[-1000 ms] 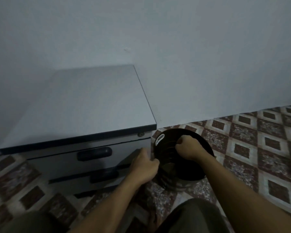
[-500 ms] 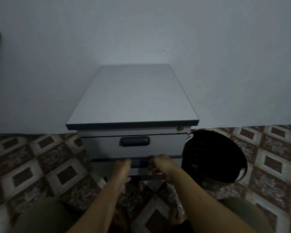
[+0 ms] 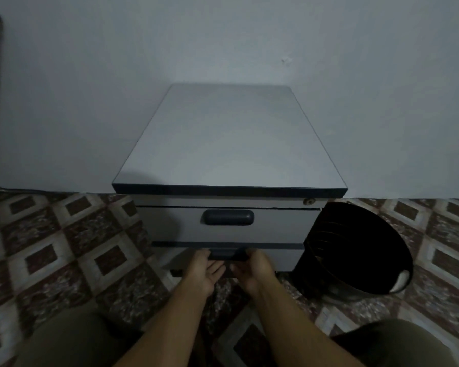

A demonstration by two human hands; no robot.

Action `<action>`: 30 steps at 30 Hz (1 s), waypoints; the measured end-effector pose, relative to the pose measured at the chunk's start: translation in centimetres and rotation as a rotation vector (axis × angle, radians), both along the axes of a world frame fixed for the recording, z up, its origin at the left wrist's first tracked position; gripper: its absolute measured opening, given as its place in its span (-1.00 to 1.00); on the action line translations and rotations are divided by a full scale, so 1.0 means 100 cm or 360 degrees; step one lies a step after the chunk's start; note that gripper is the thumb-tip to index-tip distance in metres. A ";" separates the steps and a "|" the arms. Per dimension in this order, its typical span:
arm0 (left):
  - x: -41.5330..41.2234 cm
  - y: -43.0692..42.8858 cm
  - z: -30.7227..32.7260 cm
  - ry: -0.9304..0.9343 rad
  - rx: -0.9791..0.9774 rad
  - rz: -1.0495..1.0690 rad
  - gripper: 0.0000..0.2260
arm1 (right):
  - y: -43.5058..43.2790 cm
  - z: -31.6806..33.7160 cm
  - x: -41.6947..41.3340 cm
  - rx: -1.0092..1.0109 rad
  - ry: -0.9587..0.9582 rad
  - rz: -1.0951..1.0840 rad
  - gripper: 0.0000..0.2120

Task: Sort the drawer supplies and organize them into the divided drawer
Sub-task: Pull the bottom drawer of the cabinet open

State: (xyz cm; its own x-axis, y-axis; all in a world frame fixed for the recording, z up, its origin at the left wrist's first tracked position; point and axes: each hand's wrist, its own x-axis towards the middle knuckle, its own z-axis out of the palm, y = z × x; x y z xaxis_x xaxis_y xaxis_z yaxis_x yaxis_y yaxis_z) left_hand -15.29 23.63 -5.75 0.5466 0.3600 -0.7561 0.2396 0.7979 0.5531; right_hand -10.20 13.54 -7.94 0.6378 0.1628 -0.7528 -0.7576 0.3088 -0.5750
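2 knees [image 3: 72, 337] in olive cloth frame the bottom edge, left and right. 2 bare forearms [image 3: 170, 327] reach forward between them. The left hand [image 3: 206, 270] and right hand [image 3: 255, 270] lie side by side, palms up, with the fingers of both curled up around the 1 dark lower handle [image 3: 227, 255].

That handle belongs to the lower drawer [image 3: 284, 260] of a grey cabinet [image 3: 228, 144] straight ahead. Above it is 1 upper drawer [image 3: 170, 223], closed, with its own dark handle [image 3: 228, 217], making 2 drawers and 2 handles. 1 small round lock [image 3: 309, 201] sits at the top right corner.

1 black basket [image 3: 355, 247] leans tilted against the cabinet's right side; its inside is too dark to read. Brown patterned floor [image 3: 51, 247] tiles run to a plain pale wall [image 3: 223, 35].
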 end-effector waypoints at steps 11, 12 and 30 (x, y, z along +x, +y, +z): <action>-0.031 0.001 0.019 0.0497 0.0722 -0.0780 -0.83 | -0.016 0.005 -0.023 -0.0419 -0.0110 0.0420 -0.80; -0.033 0.005 0.023 0.0608 0.1067 -0.1003 -0.83 | -0.018 0.010 -0.022 -0.0673 -0.0225 0.0566 -0.79; -0.051 0.035 0.025 0.0429 0.2495 -0.2161 -0.67 | -0.071 0.053 -0.027 -0.2274 -0.1392 0.1986 -0.43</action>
State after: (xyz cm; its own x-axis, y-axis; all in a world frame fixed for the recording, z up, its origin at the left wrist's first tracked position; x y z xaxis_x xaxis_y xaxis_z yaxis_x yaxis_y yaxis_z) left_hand -20.41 27.14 -3.28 0.9093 0.1876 -0.3716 0.3061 -0.9062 0.2917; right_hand -12.88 6.43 -2.59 0.8494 0.4001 -0.3442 0.3774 -0.9163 -0.1339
